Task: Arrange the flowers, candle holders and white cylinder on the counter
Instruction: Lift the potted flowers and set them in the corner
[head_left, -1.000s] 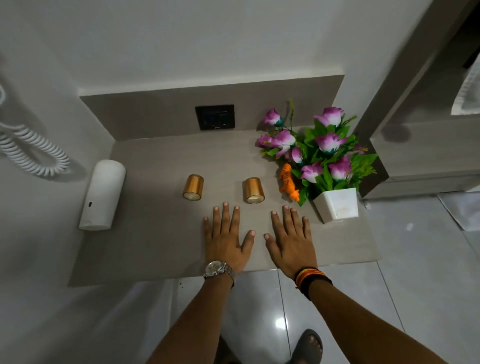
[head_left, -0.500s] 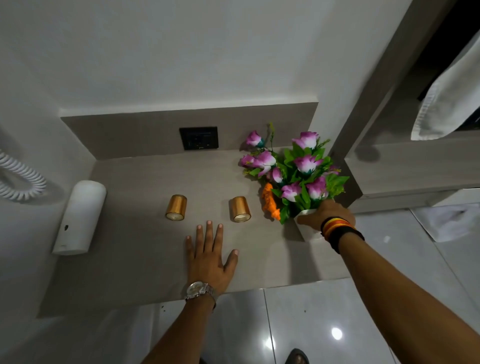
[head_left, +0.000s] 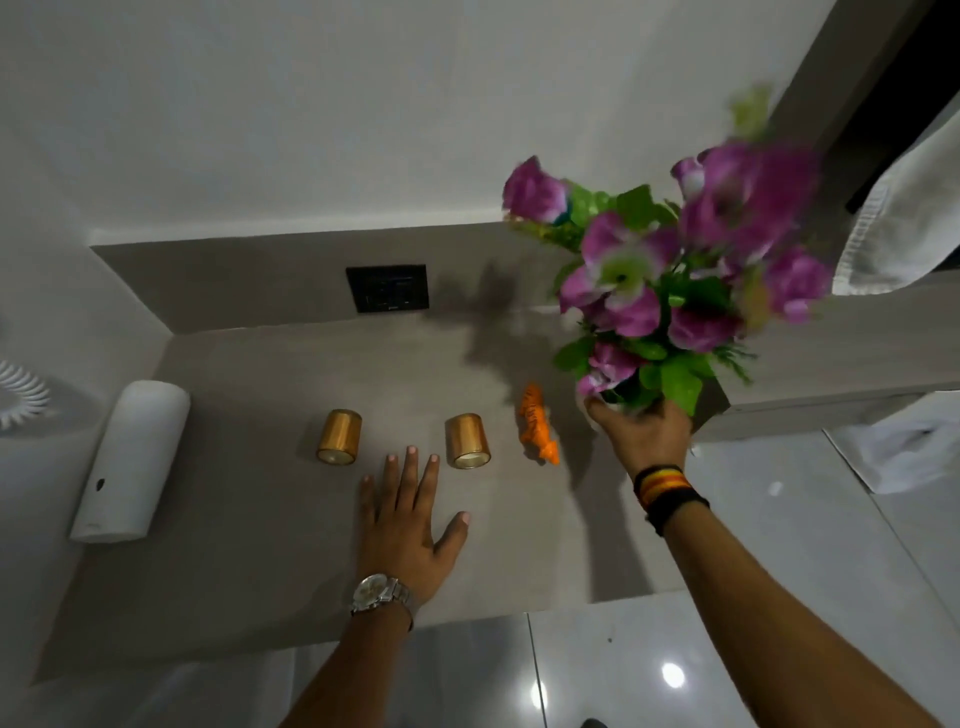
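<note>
My right hand (head_left: 643, 435) grips the small white pot of the purple flowers (head_left: 670, 280) and holds the bunch in the air above the counter's right end. The pot is mostly hidden by my fingers and the leaves. My left hand (head_left: 410, 525) lies flat and open on the grey counter (head_left: 249, 545). Two gold candle holders stand just beyond its fingertips, one (head_left: 339, 436) to the left and one (head_left: 468, 440) to the right. The white cylinder (head_left: 132, 460) lies on its side at the counter's far left.
A small orange toy figure (head_left: 538, 423) lies on the counter below the lifted flowers. A black wall socket (head_left: 387, 288) sits in the backsplash. A white towel (head_left: 904, 218) hangs at the right. A coiled white cord (head_left: 21, 395) is at the left edge. Glossy floor tiles lie below the counter.
My right hand left the counter, took hold of the flower pot and lifted it up off the counter. My left hand has stayed flat in place.
</note>
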